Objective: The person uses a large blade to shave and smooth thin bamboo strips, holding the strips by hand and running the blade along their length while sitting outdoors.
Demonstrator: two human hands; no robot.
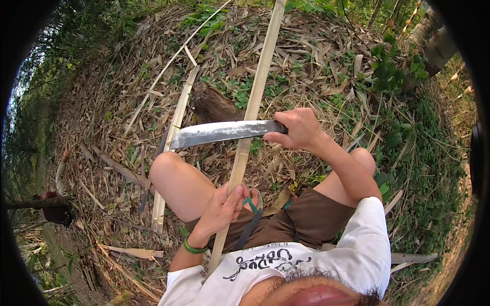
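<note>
Pale strip (259,81) within left fingers (236,195), machete (219,132) across it, within right fingers (293,119)

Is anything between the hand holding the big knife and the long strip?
Only the machete itself: the right hand holds it crosswise over the long bamboo strip. Nothing else visible stands between them.

The supporting surface is natural ground (102,122) covered with dry brown leaf litter (316,48) and low green plants (244,93). Directly on it lie a thin pale wooden strip (170,66), a wider pale wooden strip (159,211), a short dark-brown log (212,104) and a grey-brown branch (120,168).
</note>
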